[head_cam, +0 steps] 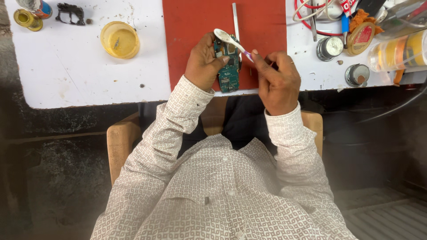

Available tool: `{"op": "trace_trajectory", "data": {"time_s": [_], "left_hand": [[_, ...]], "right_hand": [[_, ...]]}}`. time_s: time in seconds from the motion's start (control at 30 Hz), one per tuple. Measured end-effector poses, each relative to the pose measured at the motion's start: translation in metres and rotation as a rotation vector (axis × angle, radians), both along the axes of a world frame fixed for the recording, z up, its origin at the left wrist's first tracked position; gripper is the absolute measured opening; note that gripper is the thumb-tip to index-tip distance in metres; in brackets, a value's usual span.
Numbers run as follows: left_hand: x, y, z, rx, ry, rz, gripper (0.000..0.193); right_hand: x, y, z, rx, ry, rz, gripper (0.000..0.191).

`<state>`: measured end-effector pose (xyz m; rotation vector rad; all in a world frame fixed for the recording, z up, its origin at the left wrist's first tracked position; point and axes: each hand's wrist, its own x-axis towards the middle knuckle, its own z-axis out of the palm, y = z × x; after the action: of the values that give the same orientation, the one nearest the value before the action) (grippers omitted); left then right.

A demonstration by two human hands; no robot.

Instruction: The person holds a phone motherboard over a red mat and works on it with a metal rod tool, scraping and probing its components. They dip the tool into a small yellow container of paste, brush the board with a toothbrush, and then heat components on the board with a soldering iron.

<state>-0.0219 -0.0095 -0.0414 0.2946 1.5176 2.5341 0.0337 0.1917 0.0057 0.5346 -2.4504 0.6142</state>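
My left hand (203, 63) grips a green circuit board (229, 71) by its left edge, holding it just over the red mat (191, 31) at the table's near edge. My right hand (278, 80) pinches the handle of a white toothbrush (229, 39). The brush head lies over the top of the board. A thin metal rod (235, 20) lies on the mat just beyond the board.
A yellow plastic lid (119, 40) sits on the white table (80, 71) to the left. Small tins (329, 47), a round metal cap (357, 74), clear containers (396, 52) and coiled cables (311, 13) crowd the right side. A wooden stool edge (119, 142) shows below.
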Motion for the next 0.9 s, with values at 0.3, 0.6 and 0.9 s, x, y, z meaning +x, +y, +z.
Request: {"op": "trace_trajectory", "data": {"time_s": [0.3,0.6,0.9], "left_hand": [[0.000,-0.002,0.002,-0.048,0.020,-0.024,0.042],[0.001,0.000,0.007,0.014,0.016,0.001,0.045],[0.003,-0.001,0.011,0.002,0.016,-0.011,0.044]], "right_hand": [[0.016,0.012,0.013,-0.099,-0.106,-0.027,0.038],[0.015,0.005,0.006,-0.077,-0.066,-0.044,0.039],[0.020,0.080,-0.002,-0.269,-0.015,-0.286,0.027]]}}
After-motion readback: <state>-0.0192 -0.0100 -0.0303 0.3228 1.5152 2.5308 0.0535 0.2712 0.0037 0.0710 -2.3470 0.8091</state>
